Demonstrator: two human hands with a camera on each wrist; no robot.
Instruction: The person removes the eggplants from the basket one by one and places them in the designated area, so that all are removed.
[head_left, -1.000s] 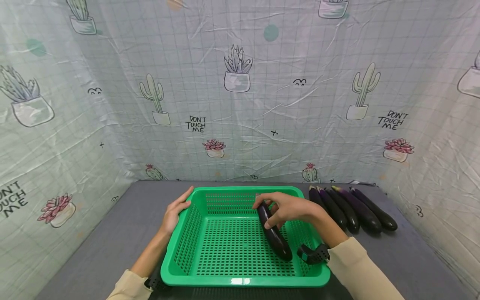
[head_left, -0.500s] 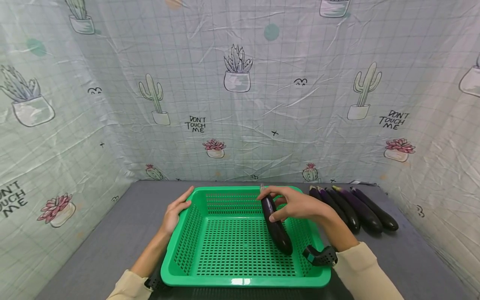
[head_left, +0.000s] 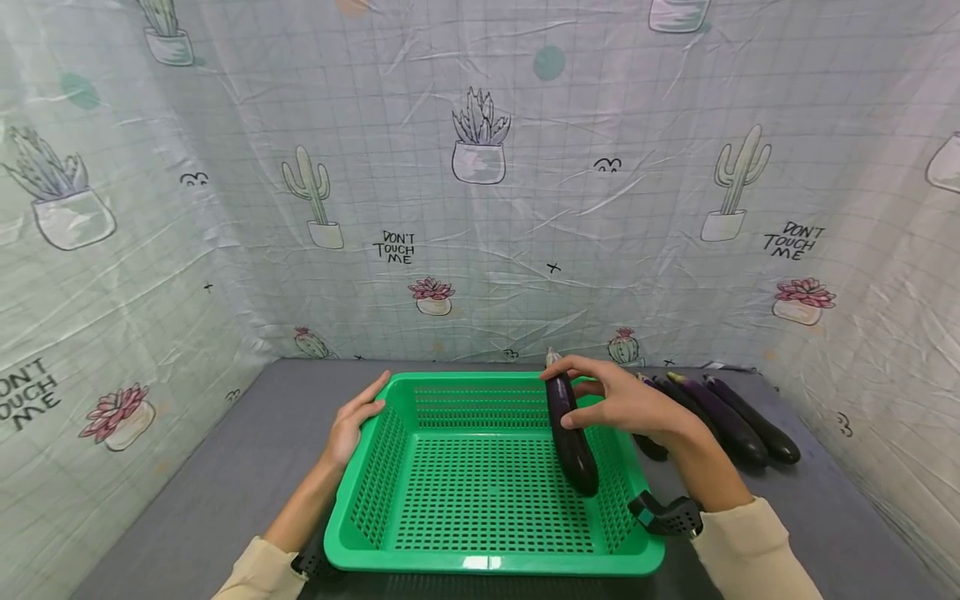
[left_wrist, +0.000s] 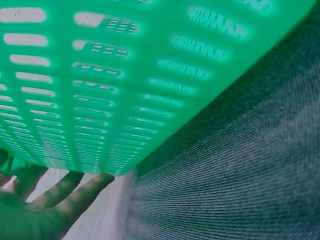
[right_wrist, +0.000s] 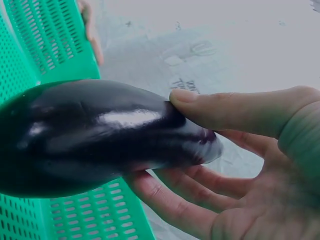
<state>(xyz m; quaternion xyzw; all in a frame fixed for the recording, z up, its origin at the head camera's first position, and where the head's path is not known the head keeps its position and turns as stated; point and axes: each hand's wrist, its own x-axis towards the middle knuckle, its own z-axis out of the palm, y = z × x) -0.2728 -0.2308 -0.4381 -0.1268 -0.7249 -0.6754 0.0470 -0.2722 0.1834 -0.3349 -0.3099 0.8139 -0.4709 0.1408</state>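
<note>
A glossy dark purple eggplant hangs tilted above the right side of a green plastic basket. Near its stem end my right hand grips it, thumb on one side and fingers on the other. The right wrist view gives a close look at the eggplant between the thumb and fingers. My left hand holds the basket's left rim, thumb at the edge. From the left wrist, its fingers lie along the outside of the slotted wall. Inside, the basket floor shows no eggplant.
Several eggplants lie side by side on the grey cloth right of the basket, partly hidden behind my right hand and forearm. A patterned curtain encloses the back and both sides of the grey table.
My right hand has lifted the eggplant and carried it rightward and away, toward the basket's right wall. The left hand and the basket have stayed put.
</note>
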